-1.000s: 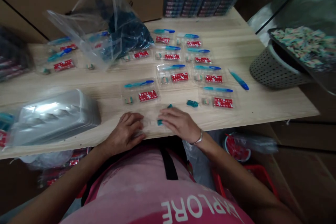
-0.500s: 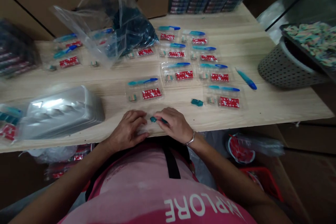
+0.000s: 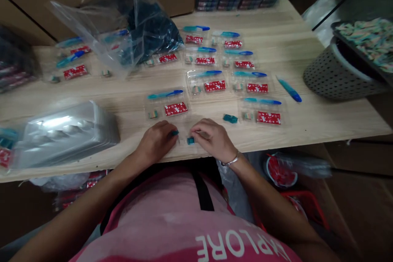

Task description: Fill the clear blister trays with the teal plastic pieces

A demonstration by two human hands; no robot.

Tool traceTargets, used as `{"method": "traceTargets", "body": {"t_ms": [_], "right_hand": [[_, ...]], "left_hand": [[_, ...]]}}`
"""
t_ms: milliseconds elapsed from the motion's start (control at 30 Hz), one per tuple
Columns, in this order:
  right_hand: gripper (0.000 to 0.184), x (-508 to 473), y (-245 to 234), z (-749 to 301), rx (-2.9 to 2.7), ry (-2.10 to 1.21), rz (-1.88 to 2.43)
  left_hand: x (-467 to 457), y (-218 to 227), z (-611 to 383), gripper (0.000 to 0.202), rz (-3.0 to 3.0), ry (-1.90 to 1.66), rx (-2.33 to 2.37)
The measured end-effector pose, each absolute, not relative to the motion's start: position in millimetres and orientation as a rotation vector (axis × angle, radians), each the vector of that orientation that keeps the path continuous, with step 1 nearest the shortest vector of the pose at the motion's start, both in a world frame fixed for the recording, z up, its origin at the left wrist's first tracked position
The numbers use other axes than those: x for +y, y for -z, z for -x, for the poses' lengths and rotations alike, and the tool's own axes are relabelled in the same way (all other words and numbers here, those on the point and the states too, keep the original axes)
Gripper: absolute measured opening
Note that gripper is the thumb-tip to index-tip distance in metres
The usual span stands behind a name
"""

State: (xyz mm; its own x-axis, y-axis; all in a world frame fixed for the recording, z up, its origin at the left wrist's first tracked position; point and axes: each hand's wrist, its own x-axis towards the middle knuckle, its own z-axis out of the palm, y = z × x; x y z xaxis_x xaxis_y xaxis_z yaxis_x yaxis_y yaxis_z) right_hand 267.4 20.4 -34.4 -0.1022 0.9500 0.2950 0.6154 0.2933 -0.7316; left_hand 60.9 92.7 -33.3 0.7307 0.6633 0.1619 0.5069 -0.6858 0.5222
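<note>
My left hand [image 3: 158,141] is closed near the table's front edge, with a small dark teal piece [image 3: 175,132] between its fingertips. Just across from it, my right hand [image 3: 213,137] has its fingers bent together at a small square teal block [image 3: 190,141]. Some clear plastic seems to lie between the two hands, though its shape is hard to make out. A loose teal piece [image 3: 230,118] lies to the right of my right hand. Beyond my hands is a clear tray holding a blue craft knife [image 3: 165,94], a red packet [image 3: 176,109] and a small striped block [image 3: 152,114].
Several similar filled trays [image 3: 258,88] spread across the table [image 3: 211,108]. A stack of clear trays [image 3: 70,131] stands left. Behind sits a clear bag of teal pieces [image 3: 153,32]. At right are a loose craft knife [image 3: 289,89] and a grey perforated basket [image 3: 334,73].
My hands have moved slightly apart. The teal block at my right fingertips now shows more fully, and a teal piece has appeared in my left fingertips.
</note>
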Motion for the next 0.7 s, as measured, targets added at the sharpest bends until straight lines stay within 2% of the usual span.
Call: {"method": "traceTargets", "body": {"t_ms": [233,367,500,700], "right_hand": [[0.012,9,35,-269,-1.763,-0.511,1.457],[0.014,-3,30,-307,-1.689,-0.289,1.638],[0.015,-6,25,-348,-1.596,-0.081,1.850],[0.015,14,30,-346,-1.962,-0.079,1.932]], "left_hand": [[71,11,-66,0.010,-2.387,-0.556,0.880],[65,16,-70,0.014,-2.434,-0.495,0.850],[74,33,-70,0.016,-2.458,-0.617,0.770],[81,37,-60,0.014,-2.478,-0.596,0.452]]}}
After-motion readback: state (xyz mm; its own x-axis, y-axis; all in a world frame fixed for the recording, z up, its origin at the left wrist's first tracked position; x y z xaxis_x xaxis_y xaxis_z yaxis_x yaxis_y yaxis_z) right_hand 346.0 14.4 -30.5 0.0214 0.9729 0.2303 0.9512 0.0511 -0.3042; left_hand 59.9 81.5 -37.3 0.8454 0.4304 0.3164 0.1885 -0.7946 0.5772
